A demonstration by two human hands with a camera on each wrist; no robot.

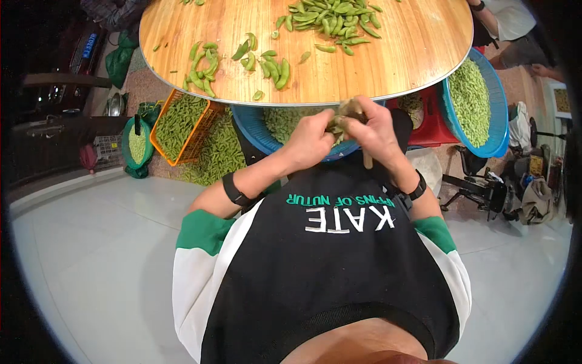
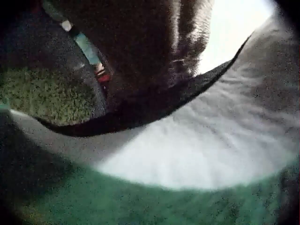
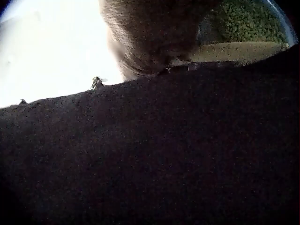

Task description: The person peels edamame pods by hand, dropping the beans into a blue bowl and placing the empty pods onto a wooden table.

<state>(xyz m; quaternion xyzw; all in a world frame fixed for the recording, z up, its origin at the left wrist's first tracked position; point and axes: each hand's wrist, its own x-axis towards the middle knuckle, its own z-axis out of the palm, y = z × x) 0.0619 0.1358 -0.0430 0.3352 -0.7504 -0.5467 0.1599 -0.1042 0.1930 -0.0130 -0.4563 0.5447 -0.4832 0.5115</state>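
My left hand (image 1: 310, 141) and right hand (image 1: 377, 130) meet just below the round table's near edge, above a blue basket (image 1: 247, 128) of shelled green beans. Between them, curled fingers and thumbs pinch a small green pod (image 1: 337, 128), partly covered and blurred. Brownish material shows around the right fingers. Green pods (image 1: 333, 17) lie in a pile on the wooden table (image 1: 212, 18), with smaller groups at its left. In the left wrist view, sleeve cloth (image 2: 187, 154) fills much of the picture; dark cloth (image 3: 150, 154) does so in the right wrist view. Neither wrist view shows fingers.
An orange crate (image 1: 159, 148) of pods stands at the left, beside loose pods (image 1: 218, 155) on the floor and a green basin (image 1: 128, 159). At the right are a red stool (image 1: 431, 118) and another blue basket (image 1: 503, 115) of beans. Another person's arm (image 1: 487, 21) shows at upper right.
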